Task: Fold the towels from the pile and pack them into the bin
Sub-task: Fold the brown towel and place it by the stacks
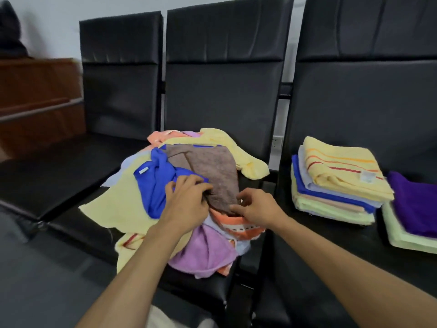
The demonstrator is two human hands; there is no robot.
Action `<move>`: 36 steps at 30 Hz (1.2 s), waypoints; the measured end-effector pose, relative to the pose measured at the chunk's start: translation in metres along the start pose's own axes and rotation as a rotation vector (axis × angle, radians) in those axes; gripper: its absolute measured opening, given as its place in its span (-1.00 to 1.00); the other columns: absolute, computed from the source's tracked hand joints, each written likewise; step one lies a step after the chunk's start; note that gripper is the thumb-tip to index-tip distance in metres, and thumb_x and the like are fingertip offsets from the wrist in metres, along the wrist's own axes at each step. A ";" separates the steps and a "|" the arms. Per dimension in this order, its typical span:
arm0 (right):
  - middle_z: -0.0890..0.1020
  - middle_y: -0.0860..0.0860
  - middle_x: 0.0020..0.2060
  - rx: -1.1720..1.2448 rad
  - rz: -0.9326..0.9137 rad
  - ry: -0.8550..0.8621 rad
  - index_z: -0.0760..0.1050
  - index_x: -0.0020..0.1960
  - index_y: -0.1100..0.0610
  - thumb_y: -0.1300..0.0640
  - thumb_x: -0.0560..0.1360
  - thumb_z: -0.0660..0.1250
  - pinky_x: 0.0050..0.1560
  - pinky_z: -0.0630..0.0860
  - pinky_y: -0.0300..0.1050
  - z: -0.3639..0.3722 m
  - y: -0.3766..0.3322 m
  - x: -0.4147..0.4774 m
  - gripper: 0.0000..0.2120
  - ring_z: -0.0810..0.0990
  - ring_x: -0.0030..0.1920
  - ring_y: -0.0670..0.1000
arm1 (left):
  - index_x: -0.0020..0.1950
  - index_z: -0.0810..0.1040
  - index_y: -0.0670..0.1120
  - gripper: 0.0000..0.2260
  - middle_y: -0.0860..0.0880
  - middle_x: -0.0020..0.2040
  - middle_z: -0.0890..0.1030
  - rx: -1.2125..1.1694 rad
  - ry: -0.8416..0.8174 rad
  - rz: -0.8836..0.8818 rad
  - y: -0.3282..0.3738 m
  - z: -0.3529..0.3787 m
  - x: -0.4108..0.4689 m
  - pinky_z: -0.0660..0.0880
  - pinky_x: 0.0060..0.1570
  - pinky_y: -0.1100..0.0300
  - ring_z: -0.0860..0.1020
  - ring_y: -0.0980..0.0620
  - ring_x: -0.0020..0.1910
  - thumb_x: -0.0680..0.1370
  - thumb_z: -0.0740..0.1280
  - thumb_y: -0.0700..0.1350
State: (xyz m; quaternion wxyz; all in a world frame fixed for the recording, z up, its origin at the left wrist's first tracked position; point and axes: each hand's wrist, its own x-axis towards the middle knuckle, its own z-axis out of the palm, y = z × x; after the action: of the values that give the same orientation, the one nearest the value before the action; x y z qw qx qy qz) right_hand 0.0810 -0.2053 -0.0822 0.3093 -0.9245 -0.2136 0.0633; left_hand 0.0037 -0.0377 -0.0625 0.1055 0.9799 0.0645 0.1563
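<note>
A loose pile of towels lies on the middle black seat: yellow, blue, purple, orange and a brown towel on top. My left hand grips the near edge of the brown towel, fingers curled over it beside the blue one. My right hand pinches the brown towel's near right corner. A stack of folded towels with a striped yellow one on top sits on the right seat. No bin is in view.
Three black chairs stand in a row against a white wall. A folded purple towel on a pale green one lies at the far right edge. A brown wooden cabinet stands at the left. Grey floor lies below left.
</note>
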 end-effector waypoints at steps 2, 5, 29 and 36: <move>0.68 -0.05 -0.08 0.025 -0.043 0.049 0.64 0.00 0.08 0.01 0.47 0.44 -0.18 0.47 -0.32 -0.001 0.000 -0.001 -0.83 0.58 -0.12 -0.14 | 0.33 0.49 0.15 -0.60 0.12 0.34 0.36 0.018 -0.008 0.037 0.002 0.000 0.000 -0.01 0.30 0.02 0.19 0.06 0.37 0.51 0.29 -0.13; 0.70 -0.07 -0.20 0.042 -0.074 0.141 0.67 -0.13 0.08 0.10 0.47 0.45 -0.15 0.51 -0.35 -0.011 0.002 -0.003 -0.94 0.59 -0.20 -0.17 | 0.18 0.58 0.15 -0.73 0.16 0.25 0.43 0.063 -0.024 0.112 0.009 -0.001 0.000 0.00 0.28 0.01 0.23 0.06 0.33 0.49 0.36 -0.06; 0.60 -0.10 -0.33 0.190 -0.228 0.158 0.55 -0.25 0.05 -0.01 0.52 0.37 -0.22 0.39 -0.23 -0.031 -0.045 -0.014 -0.79 0.54 -0.28 -0.12 | -0.10 0.66 -0.03 -0.82 0.03 -0.14 0.64 -0.176 0.390 0.205 0.015 -0.025 0.017 0.32 0.24 0.11 0.39 0.11 -0.17 0.53 0.30 -0.25; 0.54 -0.03 -0.23 0.185 -0.329 0.482 0.38 -0.06 0.11 0.17 0.63 0.16 -0.30 0.34 -0.35 -0.095 -0.056 -0.028 -0.90 0.47 -0.24 -0.08 | 0.04 0.62 -0.08 -0.82 0.03 -0.09 0.60 -0.314 0.447 0.344 0.054 -0.066 0.035 0.39 -0.02 0.21 0.53 0.01 -0.08 0.59 0.24 -0.10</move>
State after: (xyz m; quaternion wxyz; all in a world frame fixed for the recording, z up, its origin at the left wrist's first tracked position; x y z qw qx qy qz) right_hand 0.0593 -0.2289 0.0274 0.4402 -0.8337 -0.2742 -0.1896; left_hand 0.0205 -0.0726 0.0210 0.2108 0.8895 -0.1056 0.3914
